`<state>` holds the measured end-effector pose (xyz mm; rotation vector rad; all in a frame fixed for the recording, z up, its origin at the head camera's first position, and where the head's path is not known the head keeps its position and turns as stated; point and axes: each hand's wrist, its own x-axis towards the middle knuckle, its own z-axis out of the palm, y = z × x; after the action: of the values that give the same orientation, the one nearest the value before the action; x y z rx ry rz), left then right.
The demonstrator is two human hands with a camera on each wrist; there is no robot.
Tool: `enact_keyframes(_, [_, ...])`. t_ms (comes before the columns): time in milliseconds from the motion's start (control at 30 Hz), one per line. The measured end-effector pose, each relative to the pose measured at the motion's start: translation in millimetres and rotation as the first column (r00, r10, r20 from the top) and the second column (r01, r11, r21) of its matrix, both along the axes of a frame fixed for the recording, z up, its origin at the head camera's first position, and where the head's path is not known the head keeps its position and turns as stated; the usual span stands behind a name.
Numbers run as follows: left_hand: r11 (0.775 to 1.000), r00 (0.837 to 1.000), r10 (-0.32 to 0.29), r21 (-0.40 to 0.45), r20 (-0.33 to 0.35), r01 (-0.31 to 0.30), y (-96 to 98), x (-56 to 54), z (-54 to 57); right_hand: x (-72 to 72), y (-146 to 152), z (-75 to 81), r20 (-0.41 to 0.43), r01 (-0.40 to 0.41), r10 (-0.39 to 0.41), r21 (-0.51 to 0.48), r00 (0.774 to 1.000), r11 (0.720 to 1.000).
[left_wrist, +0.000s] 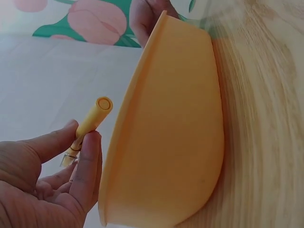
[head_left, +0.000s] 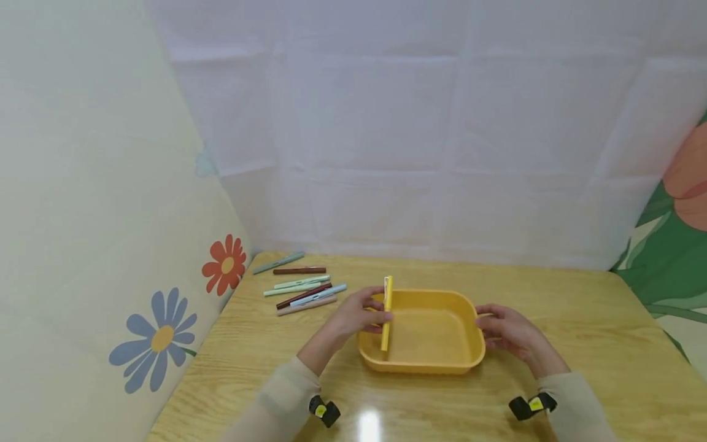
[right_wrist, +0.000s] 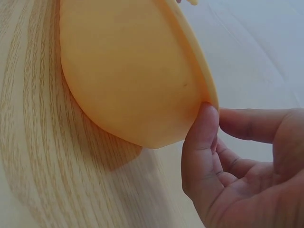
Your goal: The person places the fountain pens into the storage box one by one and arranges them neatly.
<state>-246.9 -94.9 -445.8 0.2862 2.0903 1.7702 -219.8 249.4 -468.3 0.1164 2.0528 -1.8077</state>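
Note:
In the head view my left hand [head_left: 356, 314] pinches a yellow pen [head_left: 386, 331] with a metal clip between thumb and fingers. The pen is over the left end of a yellow plastic basin [head_left: 420, 369]. From the left wrist, the pen's round end [left_wrist: 104, 103] faces the camera, beside the basin's outer wall [left_wrist: 166, 128]. My right hand [head_left: 510, 331] is at the basin's opposite end. Seen from the right wrist, the thumb and a finger [right_wrist: 202, 137] of that hand pinch the basin's rim [right_wrist: 209, 78]. Inside, the basin's floor [head_left: 428, 334] shows bare.
Several pens lie loosely grouped at the back left of the wooden table [head_left: 248, 374], among them a brown pen [head_left: 300, 270], a light blue pen [head_left: 318, 295] and a pinkish pen [head_left: 306, 306]. A white cloth [head_left: 386, 123] hangs along the table's back edge; flower-printed cloths flank it.

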Motion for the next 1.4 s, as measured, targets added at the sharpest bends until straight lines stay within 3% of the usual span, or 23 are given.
enact_keyframes(333, [0.999,1.0,-0.014,0.03,0.005,0.014,24.4,3.8,-1.3,1.5,1.0,-2.3,-0.007,-0.028,0.028,-0.047,1.0,0.998])
enact_keyframes(667, [0.999,1.0,-0.015,0.039,0.013,0.014,46.7,2.4,-4.5,-0.9,-0.3,0.0,0.003,0.012,-0.012,-0.019,1.0,1.0])
enact_keyframes(967, [1.0,0.999,-0.007,-0.009,0.052,0.007,63.5,4.8,-8.9,0.6,-6.1,0.0,-0.016,-0.002,0.002,0.0,1.0,1.0])
enact_keyframes(1400, [0.997,0.994,-0.049,-0.05,0.103,0.054,80.7,4.5,-16.4,-2.4,-10.7,-2.8,-0.017,0.013,-0.013,0.007,1.0,1.0])
